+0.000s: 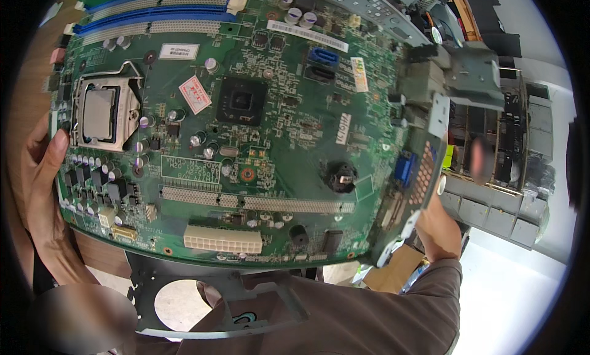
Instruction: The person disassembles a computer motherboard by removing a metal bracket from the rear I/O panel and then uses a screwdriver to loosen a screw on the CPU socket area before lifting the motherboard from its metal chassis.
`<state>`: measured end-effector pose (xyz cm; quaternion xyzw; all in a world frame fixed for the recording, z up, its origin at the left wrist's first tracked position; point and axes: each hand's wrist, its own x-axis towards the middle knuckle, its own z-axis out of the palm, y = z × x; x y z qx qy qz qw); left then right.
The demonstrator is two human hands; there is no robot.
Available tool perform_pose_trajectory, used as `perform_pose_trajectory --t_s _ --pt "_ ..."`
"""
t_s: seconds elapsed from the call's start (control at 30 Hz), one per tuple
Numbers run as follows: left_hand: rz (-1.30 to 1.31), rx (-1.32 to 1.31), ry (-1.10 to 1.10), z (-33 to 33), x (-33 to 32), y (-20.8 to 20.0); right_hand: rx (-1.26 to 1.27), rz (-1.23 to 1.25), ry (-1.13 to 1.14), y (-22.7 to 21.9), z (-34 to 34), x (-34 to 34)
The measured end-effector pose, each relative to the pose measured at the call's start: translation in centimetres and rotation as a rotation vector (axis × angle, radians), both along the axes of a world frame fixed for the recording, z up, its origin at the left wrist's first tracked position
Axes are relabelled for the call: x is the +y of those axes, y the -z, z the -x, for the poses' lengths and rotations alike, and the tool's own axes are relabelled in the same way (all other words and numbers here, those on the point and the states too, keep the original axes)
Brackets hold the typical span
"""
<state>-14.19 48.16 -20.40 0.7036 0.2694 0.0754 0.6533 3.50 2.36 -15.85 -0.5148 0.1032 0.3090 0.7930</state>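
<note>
A large green motherboard (295, 164) fills most of the view, tilted, with its component side facing me. My left hand (43, 171) grips its left edge, the thumb lying on the front next to the processor socket (101, 118). At the right edge sits a perforated metal bracket (424, 177) beside a blue video port (404, 169). My right hand (437, 202) reaches up behind that bracket and holds this side; most of its fingers are hidden. Blue memory slots (160, 14) run along the top, and a wide white power connector (222, 239) is near the lower edge.
Below the board is a dark metal frame (144, 275) with a round opening. Metal case panels (375, 8) stand at the upper right. Farther right are a rack (513, 128) and grey bins (485, 210). A cardboard box (393, 270) lies low, near my right sleeve.
</note>
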Motion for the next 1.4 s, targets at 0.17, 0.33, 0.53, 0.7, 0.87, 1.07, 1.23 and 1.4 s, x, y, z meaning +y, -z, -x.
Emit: perform_pose_trajectory --t_s 0.17,0.33,0.53,0.7,0.87,1.07,1.23,1.4 --pt "0.015 -0.029 -0.153 -0.2 -2.3 -1.5 -0.045 -0.107 -0.109 -0.2 -1.3 2.3" --pt "0.026 0.079 -0.469 2.6 -0.1 0.1 -0.001 0.005 -0.025 0.9 -0.8 -0.5" --pt "-0.207 0.055 -0.447 7.6 -3.4 3.0 -0.095 0.061 -0.035 2.3 -1.1 -0.9" --pt "-0.243 0.077 -0.439 9.3 -5.4 3.8 -0.08 0.024 -0.058 2.5 -1.3 -0.5" --pt "-0.238 0.086 -0.411 9.8 -6.0 4.3 -0.083 0.035 -0.049 1.7 -1.0 -0.2" --pt "-0.284 0.107 -0.418 11.1 -6.7 3.7 -0.068 -0.007 -0.084 2.3 -1.9 0.5" --pt "-0.299 0.082 -0.382 11.2 -6.5 3.8 -0.088 -0.04 -0.079 1.4 -1.5 1.2" --pt "-0.315 0.043 -0.374 11.1 -5.6 3.1 -0.17 -0.159 -0.183 0.6 -2.0 3.3"
